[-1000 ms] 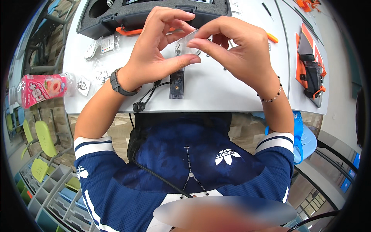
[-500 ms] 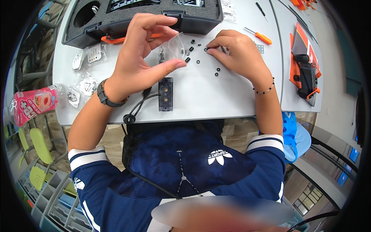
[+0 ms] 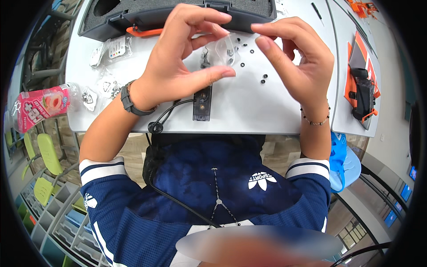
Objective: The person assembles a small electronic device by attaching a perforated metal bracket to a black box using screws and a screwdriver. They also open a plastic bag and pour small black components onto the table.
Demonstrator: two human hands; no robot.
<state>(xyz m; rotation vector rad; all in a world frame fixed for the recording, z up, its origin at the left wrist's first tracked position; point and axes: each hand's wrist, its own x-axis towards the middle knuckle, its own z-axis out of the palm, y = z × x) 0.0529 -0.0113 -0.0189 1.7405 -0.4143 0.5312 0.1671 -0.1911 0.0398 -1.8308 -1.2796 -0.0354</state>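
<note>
My left hand [image 3: 178, 58] grips a small clear plastic bag [image 3: 226, 51] by its side, thumb and forefinger spread around it. My right hand [image 3: 296, 58] is raised to the right of the bag. Its thumb and forefinger tips are slightly apart, and no object shows between them. Beneath and between the hands lie several small black parts: a ring [image 3: 252, 51], another ring [image 3: 242, 65] and a pair of rings [image 3: 264, 78]. More dark pieces show through the bag or beside it. A dark module [image 3: 202, 104] with a black cable lies below my left hand.
A dark foam-lined case [image 3: 147, 24] spans the table's far side. Clear packets [image 3: 116, 48] and a pink pouch [image 3: 44, 107] lie at the left. A black screwdriver [image 3: 317, 12] is at the far right. A black device [image 3: 362, 100] with orange parts sits farther right.
My right hand has lifted off the table and its fingers have parted; the ring they were touching still lies there. My left hand still holds the bag. The whole view has shifted slightly.
</note>
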